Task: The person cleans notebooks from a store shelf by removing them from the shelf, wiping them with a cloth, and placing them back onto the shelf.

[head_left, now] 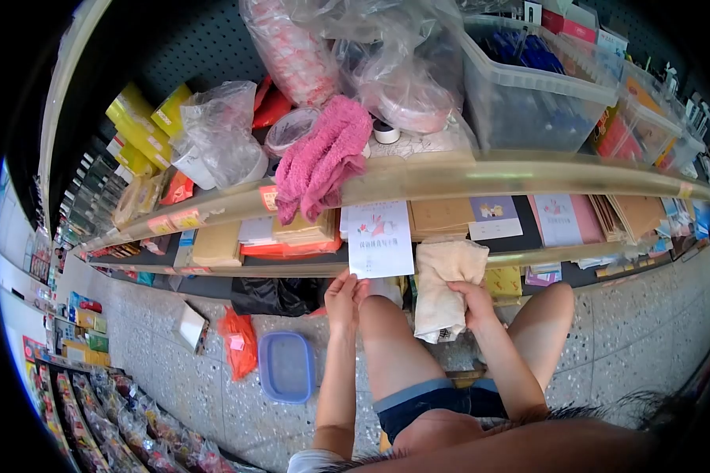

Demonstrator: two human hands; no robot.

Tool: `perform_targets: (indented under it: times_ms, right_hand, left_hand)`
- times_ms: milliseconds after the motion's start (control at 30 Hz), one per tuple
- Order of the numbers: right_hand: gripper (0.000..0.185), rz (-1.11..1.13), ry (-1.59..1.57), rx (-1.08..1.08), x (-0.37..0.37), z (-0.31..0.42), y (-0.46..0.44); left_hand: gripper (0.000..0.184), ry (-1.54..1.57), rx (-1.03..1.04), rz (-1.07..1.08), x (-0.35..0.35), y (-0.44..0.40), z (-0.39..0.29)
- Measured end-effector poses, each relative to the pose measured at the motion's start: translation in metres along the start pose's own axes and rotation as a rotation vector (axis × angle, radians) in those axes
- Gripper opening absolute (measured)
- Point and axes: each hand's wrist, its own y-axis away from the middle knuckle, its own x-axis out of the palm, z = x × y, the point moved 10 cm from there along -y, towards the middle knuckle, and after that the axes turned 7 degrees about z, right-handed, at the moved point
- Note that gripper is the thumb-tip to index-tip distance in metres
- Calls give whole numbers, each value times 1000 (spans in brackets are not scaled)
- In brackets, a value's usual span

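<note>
My left hand point(344, 300) pinches the lower left corner of a white booklet point(380, 244) with a pink drawing and printed characters on its cover. The booklet's upper part reaches under the shelf edge. In my right hand point(473, 303) is a cream cloth point(442, 284), bunched at its right side and hanging in front of the lower shelf. Just above the booklet, a pink towel point(323, 158) drapes over the upper shelf's rail point(450, 175). Brown envelopes point(442, 217) and a purple-covered booklet point(495, 213) lie on the lower shelf behind the cloth.
A clear plastic bin point(528, 106) of blue pens and plastic-wrapped goods point(292, 51) crowd the upper shelf. On the speckled floor stand a blue plastic basin point(286, 366) and an orange bag point(237, 344). Racks of packaged items point(126, 418) are at lower left.
</note>
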Motion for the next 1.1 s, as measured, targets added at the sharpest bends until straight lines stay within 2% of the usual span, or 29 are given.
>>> perform_targets:
  times_ms: [333, 567, 1100]
  right_hand:
    - [51, -69, -20, -58, -46, 9, 20]
    - [48, -81, -21, -82, -68, 13, 32]
    - [46, -118, -75, -80, -103, 18, 44]
  left_hand:
    - [11, 113, 68, -41, 8, -45, -16]
    - [12, 70, 98, -54, 15, -63, -22]
    - [25, 37, 205, -74, 9, -86, -27]
